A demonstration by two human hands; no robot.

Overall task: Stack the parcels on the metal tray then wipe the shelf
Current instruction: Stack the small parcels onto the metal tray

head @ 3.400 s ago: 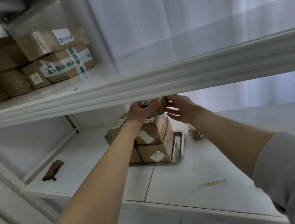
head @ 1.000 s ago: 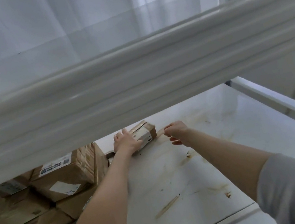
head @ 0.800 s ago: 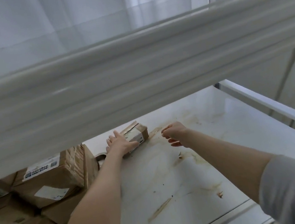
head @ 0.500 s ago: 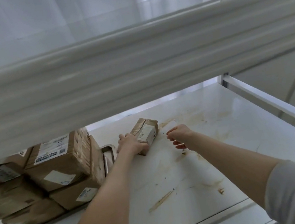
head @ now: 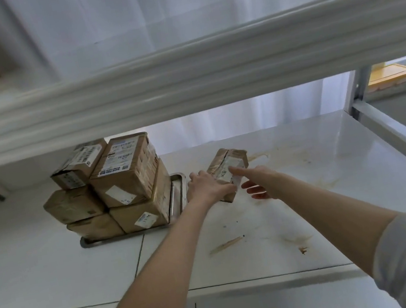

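Two white shelves fill the view: a lower shelf [head: 55,275] seen from above, and the thick front edge of an upper shelf [head: 182,76] crossing the frame above it. A white curtain [head: 197,5] hangs behind both.

Both bare forearms reach forward over the lower shelf. The left hand [head: 209,188] is palm down, with its fingers curled over the near left edge of a loose parcel [head: 230,162], gripping it. The right hand [head: 259,184] is just beside it, fingers straight and slightly spread, forefinger touching the parcel's white label. It holds nothing.

A stack [head: 111,191] of brown parcels stands on a metal tray [head: 177,196] at the left. The tray's right rim is just beside the left hand.

The loose parcel, brown and taped, is near the middle of the lower shelf, right of the tray. It is tilted with its far end higher. Whether its near end touches the shelf cannot be told.

Brown stains [head: 226,244] streak the shelf in front of and right of the hands.
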